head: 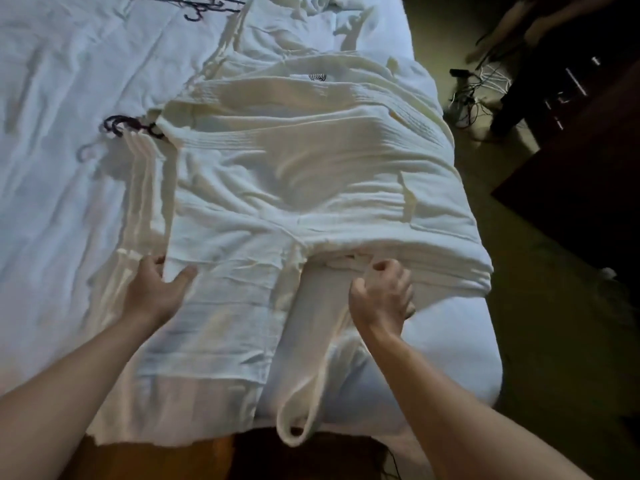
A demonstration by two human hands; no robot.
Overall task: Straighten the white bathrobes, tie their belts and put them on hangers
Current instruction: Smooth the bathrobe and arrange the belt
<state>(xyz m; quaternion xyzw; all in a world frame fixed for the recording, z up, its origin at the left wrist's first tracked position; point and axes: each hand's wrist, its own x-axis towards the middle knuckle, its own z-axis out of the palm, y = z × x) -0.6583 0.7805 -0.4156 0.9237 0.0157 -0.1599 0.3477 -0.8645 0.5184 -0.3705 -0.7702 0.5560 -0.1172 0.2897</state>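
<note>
Where the bed's near edge drops away, a loop of soft white belt (298, 420) hangs over it, a flat fabric strip doubled back on itself. Right hand (382, 294): fingers curled tight, gripping the upper run of that belt just beside the robe's hem. Left hand (154, 289): thumb on top, fingers tucked under, pinching the left edge of the top bathrobe (294, 188). The robe lies flat on the bed (52, 98), a stack of thick, nubby terry with ribbed bands across its upper part and long creases through the middle. Further layered folds show at its right edge. Dark hanger hooks (119, 124), thin and curved, poke out at the stack's far left corner. More dark hangers (197, 5) lie at the far end on the wrinkled white sheet.
</note>
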